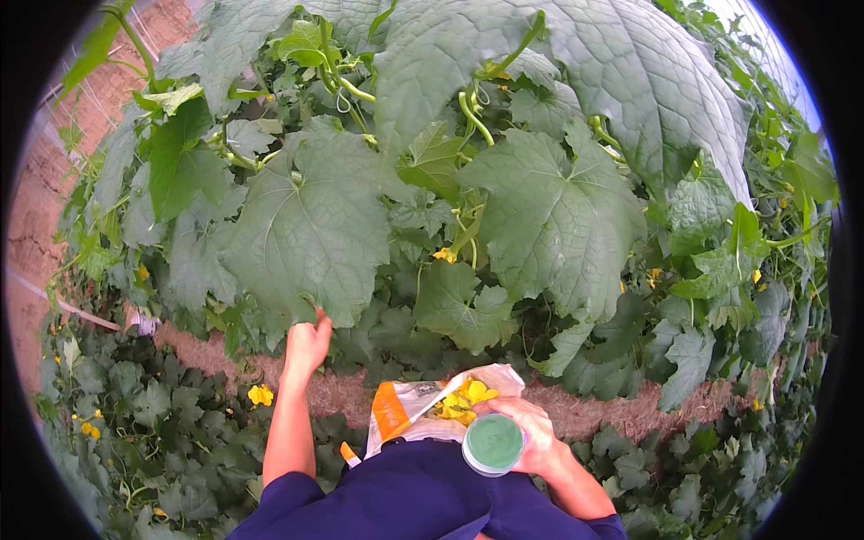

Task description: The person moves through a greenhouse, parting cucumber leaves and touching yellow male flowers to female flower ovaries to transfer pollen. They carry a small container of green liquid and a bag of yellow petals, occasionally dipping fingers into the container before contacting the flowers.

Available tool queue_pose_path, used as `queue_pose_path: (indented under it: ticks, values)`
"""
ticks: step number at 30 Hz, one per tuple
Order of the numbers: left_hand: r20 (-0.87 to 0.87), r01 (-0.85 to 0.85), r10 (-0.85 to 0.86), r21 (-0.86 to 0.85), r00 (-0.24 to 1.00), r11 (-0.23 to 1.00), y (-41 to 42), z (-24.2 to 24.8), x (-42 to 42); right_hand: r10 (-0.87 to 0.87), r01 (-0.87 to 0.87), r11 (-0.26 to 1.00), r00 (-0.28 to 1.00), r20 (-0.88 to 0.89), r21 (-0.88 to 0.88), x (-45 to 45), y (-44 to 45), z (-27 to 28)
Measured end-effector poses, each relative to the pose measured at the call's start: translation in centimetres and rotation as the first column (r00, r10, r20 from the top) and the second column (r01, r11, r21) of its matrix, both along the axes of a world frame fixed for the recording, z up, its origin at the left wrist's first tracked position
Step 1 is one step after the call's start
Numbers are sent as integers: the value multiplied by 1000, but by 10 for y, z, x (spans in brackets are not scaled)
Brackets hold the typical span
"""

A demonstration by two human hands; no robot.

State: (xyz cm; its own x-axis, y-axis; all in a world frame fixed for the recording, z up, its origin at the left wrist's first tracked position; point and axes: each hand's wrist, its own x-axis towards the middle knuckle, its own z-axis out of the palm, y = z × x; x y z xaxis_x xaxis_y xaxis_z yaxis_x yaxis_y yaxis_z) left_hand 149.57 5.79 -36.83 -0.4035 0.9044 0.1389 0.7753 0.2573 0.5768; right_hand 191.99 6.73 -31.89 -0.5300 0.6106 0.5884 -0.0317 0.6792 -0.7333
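Note:
My left hand (308, 344) is raised to the lower edge of a large lobed vine leaf (310, 223), its fingers closed at the leaf's margin; whether they pinch it is hard to tell. In my right hand (530, 432) is a round cup (494, 442) with green contents, held in front of my waist. Just behind the cup, a white and orange bag (395, 412) hangs open at my waist with yellow flowers (455, 403) inside. A small yellow flower (445, 255) with a green young fruit grows among the leaves ahead.
Another broad leaf (563, 209) hangs ahead on the right, and a very large leaf (648, 74) arches over the top. Green stems (476, 118) are tied with thin string. Lower vines with yellow flowers (260, 395) grow beside the bare soil path (607, 408). Reddish ground lies far left.

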Motion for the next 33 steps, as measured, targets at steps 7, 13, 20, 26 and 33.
queue_pose_path:
  ticks: [7,13,20,26,33]
  values:
    - [-40,584,-604,315,796,748,63,121,151,51,-45,998,991,-127,50,-7,45,17]
    - [-452,392,-88,643,888,658,252,123,165,-21,22,999,999,-40,43,-9,42,17]
    - [-527,262,-83,273,846,926,361,153,149,-158,144,984,975,153,103,-15,16,12]
    - [-535,417,-209,304,819,856,396,152,124,-234,242,970,956,175,-25,-20,-6,11]
    - [-551,479,-158,508,820,716,384,159,81,-286,292,956,930,233,9,-30,-9,-5]
